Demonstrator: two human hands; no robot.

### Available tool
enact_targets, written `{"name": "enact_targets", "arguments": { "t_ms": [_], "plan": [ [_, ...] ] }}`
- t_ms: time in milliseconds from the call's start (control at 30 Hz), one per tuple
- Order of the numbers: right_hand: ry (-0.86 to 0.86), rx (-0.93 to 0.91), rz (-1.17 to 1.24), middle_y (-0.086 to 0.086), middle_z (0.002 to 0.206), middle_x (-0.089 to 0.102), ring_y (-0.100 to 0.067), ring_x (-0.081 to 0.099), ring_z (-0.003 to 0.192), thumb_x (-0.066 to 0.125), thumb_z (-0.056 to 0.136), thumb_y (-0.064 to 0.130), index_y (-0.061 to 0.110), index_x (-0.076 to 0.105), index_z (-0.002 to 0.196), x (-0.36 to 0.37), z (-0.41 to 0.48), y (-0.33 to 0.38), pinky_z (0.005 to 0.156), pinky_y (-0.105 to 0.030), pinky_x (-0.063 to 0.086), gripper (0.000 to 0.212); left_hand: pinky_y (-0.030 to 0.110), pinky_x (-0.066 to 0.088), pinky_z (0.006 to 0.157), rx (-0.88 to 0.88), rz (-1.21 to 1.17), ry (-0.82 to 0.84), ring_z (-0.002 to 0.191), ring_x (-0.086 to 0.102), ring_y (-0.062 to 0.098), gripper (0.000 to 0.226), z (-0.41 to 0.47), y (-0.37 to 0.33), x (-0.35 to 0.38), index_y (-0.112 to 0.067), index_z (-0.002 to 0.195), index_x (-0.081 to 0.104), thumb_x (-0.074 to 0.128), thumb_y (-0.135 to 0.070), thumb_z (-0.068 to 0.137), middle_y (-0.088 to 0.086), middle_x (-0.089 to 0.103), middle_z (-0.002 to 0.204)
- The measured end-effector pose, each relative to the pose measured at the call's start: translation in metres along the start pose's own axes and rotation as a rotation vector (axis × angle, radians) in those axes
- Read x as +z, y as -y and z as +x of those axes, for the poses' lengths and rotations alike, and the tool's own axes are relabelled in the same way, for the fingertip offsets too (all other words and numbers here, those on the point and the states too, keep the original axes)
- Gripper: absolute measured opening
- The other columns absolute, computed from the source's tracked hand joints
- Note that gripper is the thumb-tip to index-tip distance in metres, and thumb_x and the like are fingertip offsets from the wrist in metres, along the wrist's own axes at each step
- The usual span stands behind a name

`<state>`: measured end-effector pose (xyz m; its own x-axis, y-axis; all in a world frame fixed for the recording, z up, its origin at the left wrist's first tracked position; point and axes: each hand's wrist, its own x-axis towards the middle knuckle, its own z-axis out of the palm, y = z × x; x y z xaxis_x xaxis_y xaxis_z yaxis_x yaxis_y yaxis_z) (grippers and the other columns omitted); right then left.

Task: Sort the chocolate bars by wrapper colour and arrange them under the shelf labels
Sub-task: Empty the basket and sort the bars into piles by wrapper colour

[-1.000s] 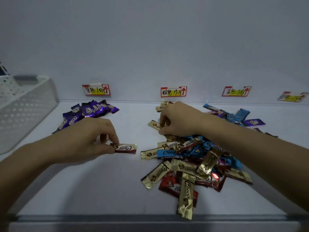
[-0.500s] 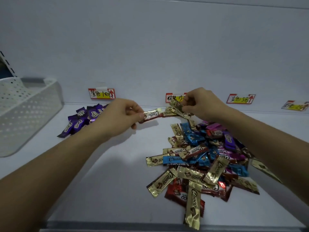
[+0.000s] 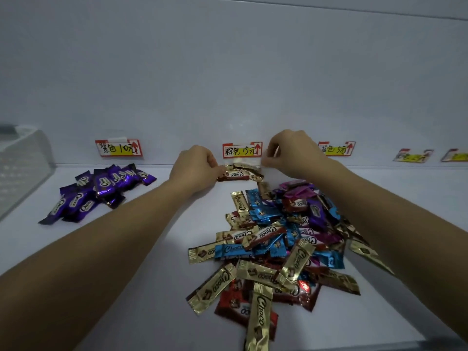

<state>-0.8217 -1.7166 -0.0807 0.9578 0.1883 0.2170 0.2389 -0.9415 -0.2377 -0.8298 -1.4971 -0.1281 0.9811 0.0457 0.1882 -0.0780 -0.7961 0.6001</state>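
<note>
Left hand [image 3: 197,168] pinches a brown-gold bar [image 3: 234,175] under the middle label [image 3: 241,150]. The right hand [image 3: 291,153] is curled, its hold unclear. A careless release may slide bars into the mixed pile [image 3: 278,244].

Grips hidden, edges clipped
The left hand [image 3: 196,165] and right hand [image 3: 291,153] curl away, hiding whether their fingertips hold anything; the blurred basket [image 3: 22,168] is cut by the left edge, the unreadable far-right label [image 3: 455,156] by the right edge, one gold bar [image 3: 258,323] by the bottom.
</note>
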Motion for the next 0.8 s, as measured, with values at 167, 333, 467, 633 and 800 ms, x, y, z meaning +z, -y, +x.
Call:
{"name": "enact_targets", "arguments": {
  "t_ms": [167, 333, 467, 633, 800],
  "plan": [
    [0.083, -0.17, 0.18, 0.014, 0.085, 0.065, -0.001, 0.06, 0.078, 0.066, 0.096, 0.032, 0.024, 0.073, 0.1, -0.024, -0.043, 0.009, 0.065, -0.018, 0.043, 0.012, 0.028, 0.045, 0.063, 0.202, 0.05, 0.087, 0.075, 0.059, 0.007, 0.021, -0.044, -0.006, -0.028, -0.027, 0.101, 0.063, 0.064, -0.046, 0.093, -0.011, 0.063, 0.082],
    [0.189, -0.443, 0.282, 0.014, 0.085, 0.068, -0.006, 0.062, 0.08, 0.067, 0.095, 0.031, 0.029, 0.075, 0.105, -0.032, -0.084, 0.028, 0.064, -0.016, 0.046, 0.013, 0.023, 0.05, 0.073, 0.384, 0.283, 0.534, 0.087, 0.057, -0.002, 0.033, -0.106, 0.004, -0.08, -0.04, 0.101, 0.068, 0.057, -0.064, 0.082, -0.02, 0.065, 0.09],
    [0.373, -0.547, 0.191, 0.019, 0.094, 0.067, -0.001, 0.061, 0.091, 0.068, 0.094, 0.034, 0.03, 0.074, 0.111, -0.021, -0.097, 0.042, 0.078, -0.015, 0.046, 0.019, 0.013, 0.044, 0.075, 0.47, 0.302, 0.563, 0.098, 0.05, -0.005, 0.056, -0.119, 0.018, -0.075, -0.048, 0.113, 0.063, 0.052, -0.079, 0.068, -0.026, 0.057, 0.101],
    [0.484, -0.56, 0.062, 0.02, 0.098, 0.062, -0.002, 0.057, 0.096, 0.072, 0.088, 0.043, 0.038, 0.069, 0.117, -0.023, -0.104, 0.036, 0.086, -0.029, 0.05, 0.029, 0.019, 0.047, 0.079, 0.516, 0.276, 0.534, 0.098, 0.052, -0.003, 0.025, -0.118, 0.026, -0.077, -0.047, 0.105, 0.065, 0.065, -0.057, 0.082, -0.024, 0.058, 0.103],
    [0.52, -0.531, 0.071, 0.018, 0.099, 0.061, 0.0, 0.056, 0.096, 0.074, 0.087, 0.039, 0.049, 0.064, 0.118, -0.029, -0.103, 0.025, 0.085, -0.031, 0.049, 0.034, 0.02, 0.043, 0.068, 0.415, 0.184, 0.546, 0.086, 0.053, 0.001, 0.013, -0.117, 0.029, -0.074, -0.042, 0.09, 0.06, 0.072, -0.043, 0.085, -0.019, 0.059, 0.087]
  ]
}}
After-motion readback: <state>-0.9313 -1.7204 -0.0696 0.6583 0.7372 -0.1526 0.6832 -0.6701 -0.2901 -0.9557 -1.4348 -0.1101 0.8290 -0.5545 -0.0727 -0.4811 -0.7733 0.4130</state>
